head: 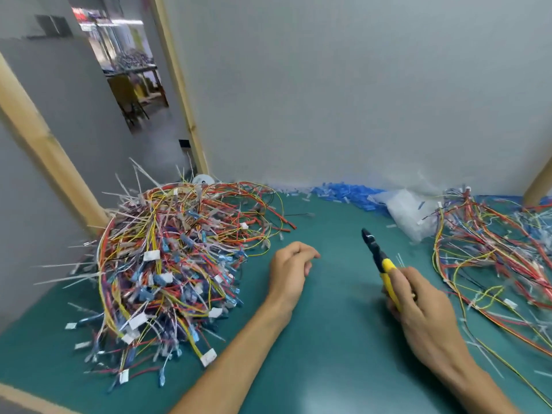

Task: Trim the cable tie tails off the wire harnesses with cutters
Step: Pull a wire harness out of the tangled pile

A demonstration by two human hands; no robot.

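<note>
— From the head view, what do we hold?
— Our right hand [424, 303] grips the yellow handles of the cutters [378, 255], black nose pointing away. Our left hand [291, 270] is over the green table [328, 339], fingers loosely curled, holding nothing.
— And the wire harnesses [173, 264]?
— We see a big heap just left of the left hand, with white cable tie tails [71, 277] sticking out. A second spread [493, 252] lies at the right.
— Any writing?
— White labels [150, 255] on the wires, too blurred to read.
</note>
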